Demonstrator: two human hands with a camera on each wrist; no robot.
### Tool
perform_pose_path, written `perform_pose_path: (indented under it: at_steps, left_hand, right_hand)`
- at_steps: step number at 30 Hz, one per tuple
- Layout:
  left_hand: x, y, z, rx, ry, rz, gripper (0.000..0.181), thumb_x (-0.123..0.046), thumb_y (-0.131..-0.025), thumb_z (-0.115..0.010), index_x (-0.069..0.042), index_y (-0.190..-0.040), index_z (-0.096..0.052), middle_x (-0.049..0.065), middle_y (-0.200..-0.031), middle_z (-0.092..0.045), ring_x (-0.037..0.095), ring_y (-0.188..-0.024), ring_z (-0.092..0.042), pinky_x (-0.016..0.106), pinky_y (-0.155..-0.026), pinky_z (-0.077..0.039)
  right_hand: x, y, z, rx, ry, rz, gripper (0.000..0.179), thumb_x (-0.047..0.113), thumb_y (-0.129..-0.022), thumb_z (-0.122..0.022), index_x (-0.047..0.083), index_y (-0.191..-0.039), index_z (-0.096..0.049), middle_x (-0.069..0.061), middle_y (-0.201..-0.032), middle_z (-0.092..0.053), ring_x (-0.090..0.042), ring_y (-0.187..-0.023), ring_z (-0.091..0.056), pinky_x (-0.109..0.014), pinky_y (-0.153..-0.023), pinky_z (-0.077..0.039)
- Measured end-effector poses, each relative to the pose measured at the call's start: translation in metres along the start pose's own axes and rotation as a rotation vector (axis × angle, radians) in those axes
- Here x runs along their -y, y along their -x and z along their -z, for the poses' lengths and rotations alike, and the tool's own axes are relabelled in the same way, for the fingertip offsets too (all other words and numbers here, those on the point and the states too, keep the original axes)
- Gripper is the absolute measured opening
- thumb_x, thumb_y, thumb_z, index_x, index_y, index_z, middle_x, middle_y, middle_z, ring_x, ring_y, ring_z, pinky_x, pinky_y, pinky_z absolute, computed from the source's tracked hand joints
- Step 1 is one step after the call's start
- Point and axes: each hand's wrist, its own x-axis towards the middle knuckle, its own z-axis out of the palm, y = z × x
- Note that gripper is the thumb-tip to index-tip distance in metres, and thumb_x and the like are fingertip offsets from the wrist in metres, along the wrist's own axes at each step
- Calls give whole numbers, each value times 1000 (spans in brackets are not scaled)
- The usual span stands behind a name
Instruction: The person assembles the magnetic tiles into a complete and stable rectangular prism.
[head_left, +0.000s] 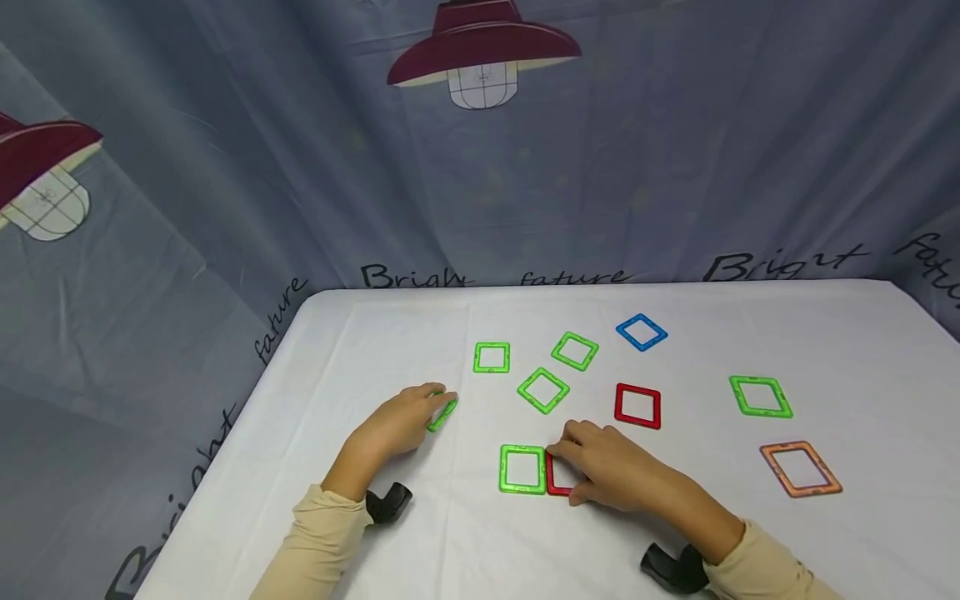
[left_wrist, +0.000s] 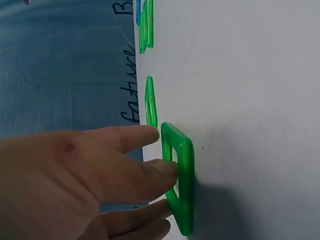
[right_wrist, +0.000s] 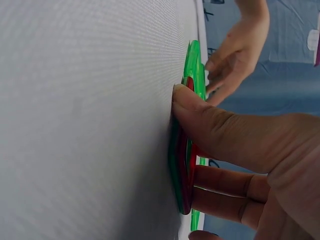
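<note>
My left hand [head_left: 405, 421] pinches a green square magnetic tile [left_wrist: 186, 172], an open frame stood up on its edge at the left of the tiles. Its thumb lies against the frame's opening in the left wrist view. Lower in the middle, my right hand [head_left: 618, 467] grips a red square magnetic tile [head_left: 551, 477] between thumb and fingers, covering much of it. The red tile's left side meets the right side of a flat green tile [head_left: 504, 469]. In the right wrist view a dark green edge runs along the red tile.
Beyond the hands lie green tiles [head_left: 492, 344], a blue one [head_left: 654, 325] and a red one [head_left: 639, 388]. At the right are a green tile [head_left: 767, 412] and an orange tile [head_left: 816, 490]. The white table [head_left: 450, 542] ends at a grey curtain [head_left: 675, 167].
</note>
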Motion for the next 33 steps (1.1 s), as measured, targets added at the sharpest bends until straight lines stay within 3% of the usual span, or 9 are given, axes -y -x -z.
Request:
perform_pose_path:
  at_steps: [4, 8, 17, 23, 28, 33]
  left_hand:
    - [-2, 6, 4, 42, 3, -10, 50, 2, -86, -54, -15, -132, -48, 8, -137, -45, 31, -125, -43, 44, -102, -36]
    - [-3, 10, 5, 33, 2, -35, 50, -4, -83, -62, -13, -130, -50, 9, -134, -48, 32, -121, -46, 44, -100, -39]
    - [-3, 12, 1, -72, -141, -135, 48, -24, -79, -70, -15, -124, -56, 7, -117, -57, 27, -96, -58, 40, -77, -50]
    - [-5, 11, -4, -198, -260, -231, 49, -34, -73, -69, -20, -119, -59, 3, -105, -61, 20, -74, -60, 31, -59, -48]
    - [-8, 12, -7, -260, -240, -299, 49, -39, -74, -66, -24, -120, -58, 0, -101, -60, 11, -64, -56, 24, -53, -43]
    - [-15, 15, -8, -259, -155, -353, 46, -39, -76, -65, -30, -119, -57, -4, -102, -58, 4, -60, -49, 20, -53, -41]
  right_hand:
    - [-1, 1, -1, 0, 1, 5, 56, 33, -68, -78, 10, -115, -61, 4, -97, -52, -11, -90, -47, -25, -70, -41]
    - [-1, 0, -1, 1, 4, 4, 56, 33, -68, -78, 10, -115, -61, 3, -97, -52, -12, -91, -48, -26, -70, -42]
    - [0, -1, 0, 8, -4, -20, 57, 33, -66, -79, 10, -115, -62, 3, -98, -53, -12, -91, -48, -27, -71, -43]
    - [0, 0, 0, 4, -4, -15, 56, 33, -67, -79, 10, -115, -62, 3, -97, -53, -12, -90, -48, -27, -71, -42]
    - [0, 0, -1, 6, -7, -11, 56, 33, -67, -79, 10, -115, -61, 3, -97, -52, -12, -90, -47, -26, -71, -42]
    - [0, 0, -1, 2, 0, -9, 57, 34, -67, -79, 10, -115, -62, 3, -97, -52, -10, -87, -46, -25, -69, -42]
